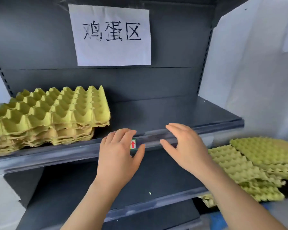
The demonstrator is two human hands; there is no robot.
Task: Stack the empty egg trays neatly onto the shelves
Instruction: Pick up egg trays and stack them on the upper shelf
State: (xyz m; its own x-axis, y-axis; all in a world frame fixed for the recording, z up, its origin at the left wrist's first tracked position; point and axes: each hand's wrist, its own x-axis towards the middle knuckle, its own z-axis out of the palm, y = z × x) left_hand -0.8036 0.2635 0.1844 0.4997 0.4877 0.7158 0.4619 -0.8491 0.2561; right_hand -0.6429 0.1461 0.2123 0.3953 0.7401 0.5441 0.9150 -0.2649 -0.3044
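A stack of yellow-green egg trays (47, 117) sits on the left part of the dark upper shelf (173, 112), the top trays shifted a little to the right over the lower ones. A loose pile of more egg trays (249, 165) lies at the lower right, beside the shelving. My left hand (120, 155) and my right hand (184, 146) hover in front of the shelf's clear front rail (56, 156), fingers relaxed, holding nothing. Both are to the right of the stack.
A paper sign (111, 35) with three characters hangs on the back panel. A small red-arrow label (132, 144) sits on the rail between my hands. A lower dark shelf (156, 180) lies below. White sheeting (256, 72) covers the right side.
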